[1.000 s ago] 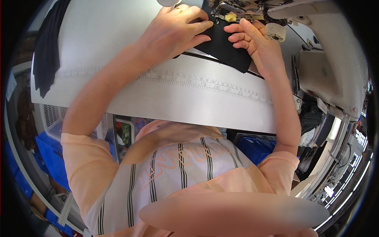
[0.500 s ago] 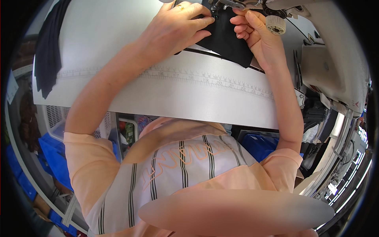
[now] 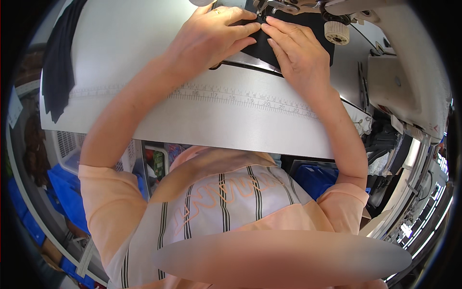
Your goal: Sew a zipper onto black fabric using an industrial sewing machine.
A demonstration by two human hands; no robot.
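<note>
A piece of black fabric [image 3: 262, 48] lies under the presser foot [image 3: 261, 11] of a sewing machine. My left hand [image 3: 211, 36] rests on its left side, fingers stretched toward the foot, a ring on one of them. From the right, my right hand [image 3: 303, 55] lies on the same fabric with its fingers extended. The fingertips of both hands nearly meet just in front of the foot. Neither hand is seen gripping the cloth.
The machine's pale body [image 3: 409, 72] and a ridged knob [image 3: 337, 32] stand to the right. A white table [image 3: 202, 118] carries a printed ruler scale. Another black cloth [image 3: 60, 62] hangs over its left edge. Below are a white basket [image 3: 67, 144] and blue bins [image 3: 313, 179].
My right hand has gone from raising the fabric's right part in bent fingers to lying flat on it, further left. The fabric is spread flatter. My left hand has barely moved.
</note>
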